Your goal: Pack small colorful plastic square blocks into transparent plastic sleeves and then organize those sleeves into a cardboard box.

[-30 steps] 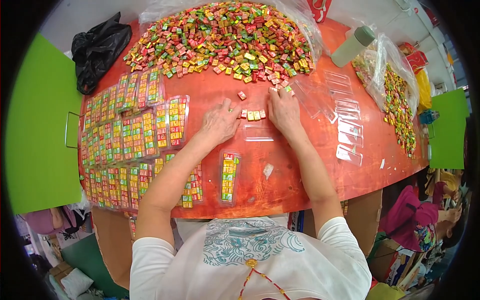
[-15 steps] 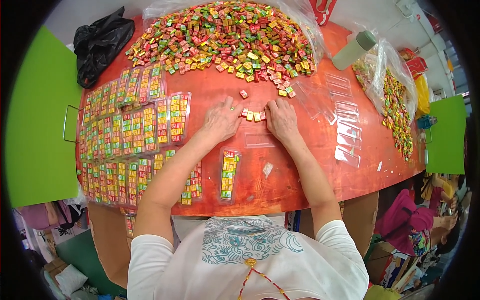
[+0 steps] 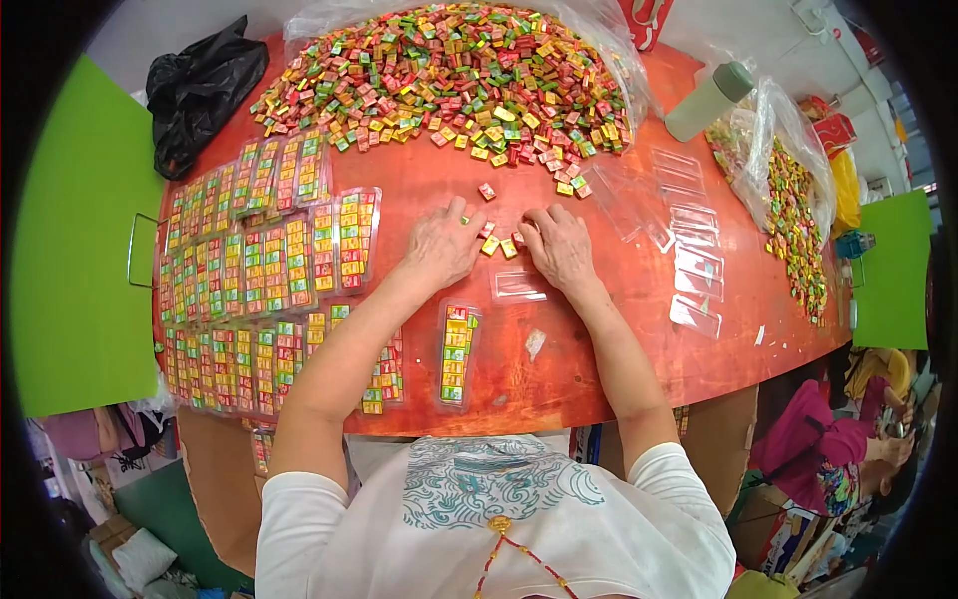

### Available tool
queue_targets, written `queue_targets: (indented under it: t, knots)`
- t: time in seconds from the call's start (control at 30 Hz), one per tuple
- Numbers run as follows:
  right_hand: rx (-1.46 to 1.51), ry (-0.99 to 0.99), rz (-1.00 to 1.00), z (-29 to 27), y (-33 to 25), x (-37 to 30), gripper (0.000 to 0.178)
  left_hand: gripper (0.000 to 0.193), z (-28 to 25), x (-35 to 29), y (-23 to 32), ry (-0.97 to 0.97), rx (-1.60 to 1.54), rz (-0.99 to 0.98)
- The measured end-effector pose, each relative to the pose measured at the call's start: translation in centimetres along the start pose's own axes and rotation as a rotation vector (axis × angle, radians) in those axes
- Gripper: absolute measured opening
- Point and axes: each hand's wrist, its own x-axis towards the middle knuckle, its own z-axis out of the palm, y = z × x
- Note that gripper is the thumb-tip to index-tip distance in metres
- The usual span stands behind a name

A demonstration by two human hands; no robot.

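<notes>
On the red table a few small printed blocks [image 3: 490,246], yellow and red, lie in a loose cluster between my hands. My left hand [image 3: 442,246] is at their left side, fingers bent inward; a small green spot shows at its fingers, and what they pinch is unclear. From the right, my right hand [image 3: 561,247] curls over the cluster, with a red block [image 3: 518,240] at its thumb and fingertips. A single red block [image 3: 486,192] sits just beyond. An empty clear plastic tray [image 3: 521,287] lies nearer me, beside a filled tray [image 3: 456,354] of coloured blocks.
A large heap of blocks [image 3: 459,80] spreads across the back. Filled trays [image 3: 249,270] cover the left. Empty clear trays [image 3: 696,260] lie at right, near a pale green bottle [image 3: 707,105] and a bag of blocks [image 3: 793,235]. A black bag [image 3: 205,95] sits back left.
The neat row of blocks between my hands has broken into a scattered cluster, some turned and shifted nearer me. My right hand has moved slightly left and nearer; the left is nearly still.
</notes>
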Motion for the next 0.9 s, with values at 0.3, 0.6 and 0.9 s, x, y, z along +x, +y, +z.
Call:
queue_targets:
  t: [0.3,0.6,0.9]
  knots:
    - [-0.006,-0.108,-0.014,-1.0,-0.4,-0.3,0.037,0.037,-0.1,-0.1,-0.1,-0.005,0.001,0.003]
    - [-0.021,-0.192,-0.055,-1.7,-1.4,-1.2,0.048,0.029,0.1,0.0,-0.2,0.028,-0.009,0.020]
    - [-0.131,-0.149,-0.026,-0.3,-1.6,-1.6,0.037,0.043,-1.1,-0.5,0.0,-0.075,-0.041,0.015]
